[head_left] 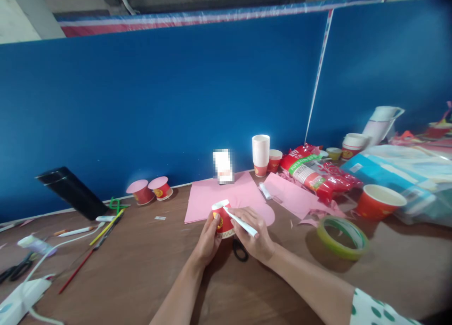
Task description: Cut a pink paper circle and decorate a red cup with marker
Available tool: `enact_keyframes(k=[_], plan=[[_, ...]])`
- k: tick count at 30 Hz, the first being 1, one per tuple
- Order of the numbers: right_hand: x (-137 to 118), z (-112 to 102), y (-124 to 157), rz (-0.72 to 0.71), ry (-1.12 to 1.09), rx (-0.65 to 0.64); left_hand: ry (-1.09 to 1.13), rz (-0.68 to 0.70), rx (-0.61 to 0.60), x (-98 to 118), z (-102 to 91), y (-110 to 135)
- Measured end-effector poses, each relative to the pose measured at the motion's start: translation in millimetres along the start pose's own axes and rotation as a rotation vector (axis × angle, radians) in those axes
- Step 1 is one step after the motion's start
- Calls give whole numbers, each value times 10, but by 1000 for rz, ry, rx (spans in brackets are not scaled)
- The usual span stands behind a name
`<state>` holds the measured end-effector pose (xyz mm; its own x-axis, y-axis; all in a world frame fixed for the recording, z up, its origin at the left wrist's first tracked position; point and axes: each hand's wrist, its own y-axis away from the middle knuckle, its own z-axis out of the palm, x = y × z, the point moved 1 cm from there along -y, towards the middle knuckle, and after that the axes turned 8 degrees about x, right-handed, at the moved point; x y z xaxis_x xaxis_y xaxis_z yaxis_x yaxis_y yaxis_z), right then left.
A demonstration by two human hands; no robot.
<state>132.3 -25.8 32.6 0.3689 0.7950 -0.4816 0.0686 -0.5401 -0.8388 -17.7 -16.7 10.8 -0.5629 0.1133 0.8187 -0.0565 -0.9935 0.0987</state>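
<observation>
My left hand [207, 239] is wrapped round a small red paper cup [222, 220] held upside down over the brown table [141, 278]. My right hand [254, 234] grips a white glue stick [241, 222] whose tip touches the cup's upturned white base. A pink paper sheet [222, 195] lies just behind the cup, with a rounded pink cut-out at its right. Black scissors [240, 249] lie under my hands, partly hidden.
Two upturned red cups with pink tops [150, 190] stand at the left. A stack of white cups [260, 155], a red cup package [314, 174], an open red cup [379, 201] and a green tape roll [342, 238] lie right. Pencils [106, 228] and a black box [72, 190] lie left.
</observation>
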Motion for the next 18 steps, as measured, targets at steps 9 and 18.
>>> enact_keyframes(k=[9,18], plan=[[-20,-11,-10,11,-40,44,-5,0,-35,-10,-2,13],[-54,-13,-28,41,-25,126,9,4,-16,-20,-17,-9]])
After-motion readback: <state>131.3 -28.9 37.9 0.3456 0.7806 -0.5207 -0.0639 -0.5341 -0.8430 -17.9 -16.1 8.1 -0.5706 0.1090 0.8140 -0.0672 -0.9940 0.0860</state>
